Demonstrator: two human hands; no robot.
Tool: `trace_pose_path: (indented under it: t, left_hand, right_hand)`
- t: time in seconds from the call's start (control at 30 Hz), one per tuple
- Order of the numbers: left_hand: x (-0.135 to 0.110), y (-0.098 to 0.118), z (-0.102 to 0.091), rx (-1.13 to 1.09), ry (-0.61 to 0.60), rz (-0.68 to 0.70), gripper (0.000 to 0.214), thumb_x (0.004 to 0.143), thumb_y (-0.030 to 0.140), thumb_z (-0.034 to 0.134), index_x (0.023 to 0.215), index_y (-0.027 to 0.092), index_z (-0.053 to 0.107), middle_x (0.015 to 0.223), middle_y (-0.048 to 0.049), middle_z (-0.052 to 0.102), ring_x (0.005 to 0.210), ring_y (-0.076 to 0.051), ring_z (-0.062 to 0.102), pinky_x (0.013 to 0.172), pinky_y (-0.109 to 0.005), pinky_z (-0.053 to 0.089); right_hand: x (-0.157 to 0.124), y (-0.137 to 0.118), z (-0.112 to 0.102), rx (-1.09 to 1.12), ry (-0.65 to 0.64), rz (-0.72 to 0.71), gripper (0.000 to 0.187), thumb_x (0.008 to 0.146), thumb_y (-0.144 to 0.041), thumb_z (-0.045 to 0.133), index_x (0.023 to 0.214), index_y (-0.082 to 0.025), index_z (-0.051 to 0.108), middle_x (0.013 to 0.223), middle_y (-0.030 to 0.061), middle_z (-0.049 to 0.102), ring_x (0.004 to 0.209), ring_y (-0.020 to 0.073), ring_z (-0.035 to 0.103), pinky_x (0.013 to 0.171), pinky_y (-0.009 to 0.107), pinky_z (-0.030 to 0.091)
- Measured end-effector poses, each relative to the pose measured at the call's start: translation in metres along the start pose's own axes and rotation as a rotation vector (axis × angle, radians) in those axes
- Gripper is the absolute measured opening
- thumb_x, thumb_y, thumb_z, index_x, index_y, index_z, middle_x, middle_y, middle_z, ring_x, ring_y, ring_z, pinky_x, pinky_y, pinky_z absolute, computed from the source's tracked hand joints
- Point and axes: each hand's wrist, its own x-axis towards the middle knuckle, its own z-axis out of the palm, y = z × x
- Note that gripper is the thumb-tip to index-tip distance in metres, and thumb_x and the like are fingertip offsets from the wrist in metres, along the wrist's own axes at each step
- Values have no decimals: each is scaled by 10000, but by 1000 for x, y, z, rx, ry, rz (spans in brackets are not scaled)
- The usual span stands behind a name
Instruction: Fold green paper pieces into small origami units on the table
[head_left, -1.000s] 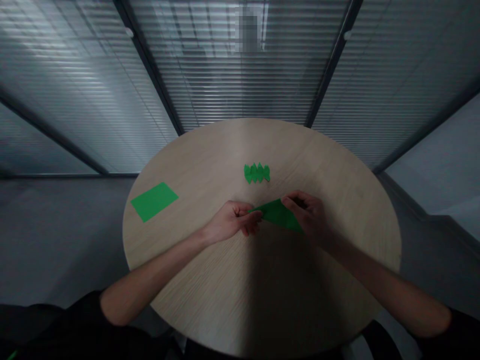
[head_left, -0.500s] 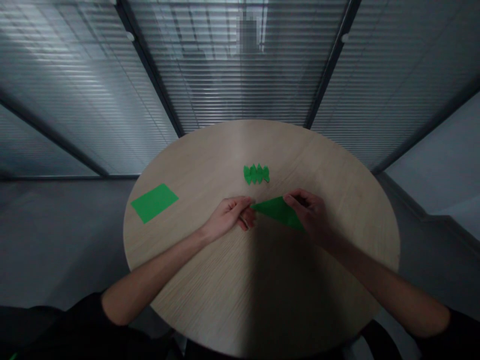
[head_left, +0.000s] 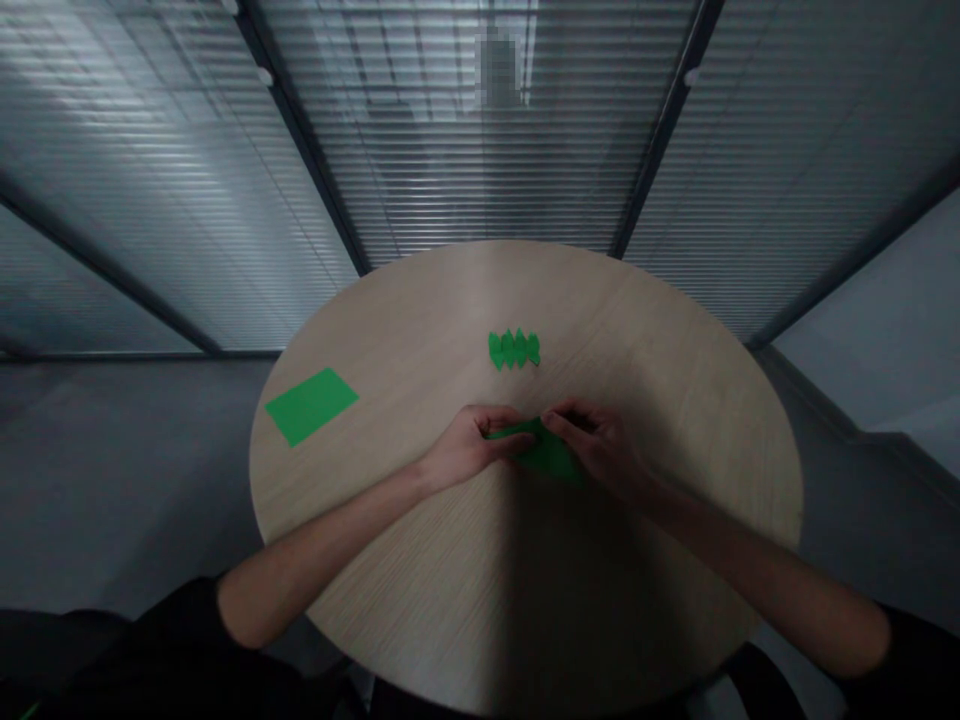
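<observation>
The folded paper (head_left: pixel 546 450) is matt green, as are the flat sheet (head_left: pixel 310 406) and the pleated strip (head_left: pixel 514 349), all smooth with no shine. The table (head_left: pixel 525 590) looks like pale wood veneer, finely grained with a soft sheen. The sleeves (head_left: pixel 150 650) are dull black cloth. The blinds (head_left: pixel 480 170) have thin, faintly glossy slats, metal or plastic, I can't tell.

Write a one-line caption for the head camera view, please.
Left hand and right hand hold folded green paper on a round wooden table, near a pleated strip and a flat sheet.
</observation>
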Motion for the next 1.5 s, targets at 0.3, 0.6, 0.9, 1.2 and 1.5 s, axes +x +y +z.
trace_pose_path:
  t: [0.3,0.6,0.9,1.2,1.5]
  left_hand:
    - [0,2,-1,103,2,56,233,801,336,767,896,128,723,807,-31,695,710,-137,619,652,-243,472]
    - [-1,2,-1,174,-21,52,270,854,388,709,826,121,728,742,-26,665,670,-137,581,619,-248,429]
    - [-1,0,0,118,-39,50,275,858,387,705,813,116,713,720,-14,633,650,-121,559,589,-228,418]
    - [-2,6,1,67,-49,-12,235,831,352,734,822,118,709,696,-8,629,609,-108,552,556,-212,424]
    - [-1,8,0,-211,64,-78,382,751,374,825,999,107,709,865,-62,703,711,-143,648,640,-244,529]
  right_hand:
    - [0,-2,1,-7,-37,-4,279,816,-440,699,731,-174,688,653,-7,599,592,126,531,564,256,415]
    - [-1,-1,1,-42,-54,-36,279,833,-440,693,739,-177,691,662,0,619,606,134,554,571,258,424]
    - [-1,1,2,4,-58,0,295,825,-451,702,727,-174,681,639,-12,592,583,121,536,552,248,413]
    - [-1,0,2,-29,-81,-58,273,843,-436,691,756,-178,694,693,7,638,641,140,579,612,264,453]
    - [1,-2,0,38,82,4,313,810,-493,699,748,-188,669,676,-2,590,601,134,533,533,248,423]
